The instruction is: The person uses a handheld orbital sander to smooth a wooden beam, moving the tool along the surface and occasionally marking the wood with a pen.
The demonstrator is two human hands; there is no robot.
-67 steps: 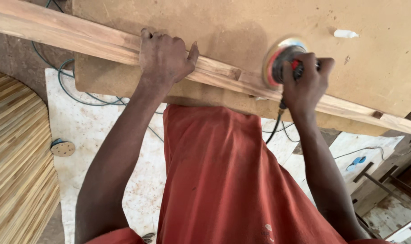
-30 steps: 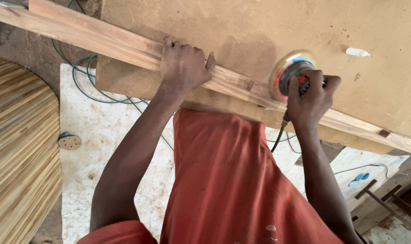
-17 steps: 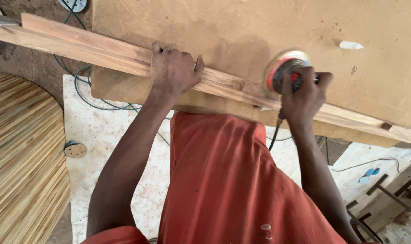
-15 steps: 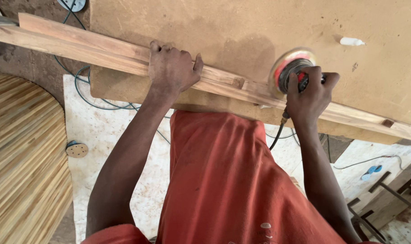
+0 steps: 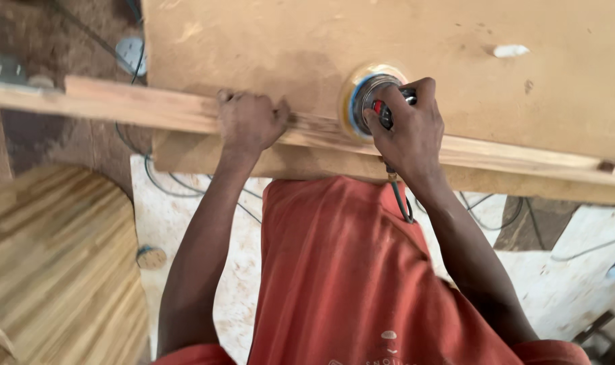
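A long wooden strip (image 5: 138, 107) lies along the near edge of a tan workbench board (image 5: 388, 40). My left hand (image 5: 248, 122) presses down on the strip and grips it. Just to the right, my right hand (image 5: 405, 128) is wrapped around a round electric sander (image 5: 365, 101), whose disc rests on the strip. The sander's dark cord (image 5: 399, 199) hangs down past my red shirt.
A rounded panel of striped wood (image 5: 57, 270) lies on the floor at the left. A white sheet (image 5: 578, 277) with cables covers the floor below the bench. A small round disc (image 5: 150, 257) lies on it. A white bit (image 5: 510, 51) sits on the board.
The sander and my right hand have slid left along the strip, closer to my left hand. My left hand has kept its hold while the view shifted.
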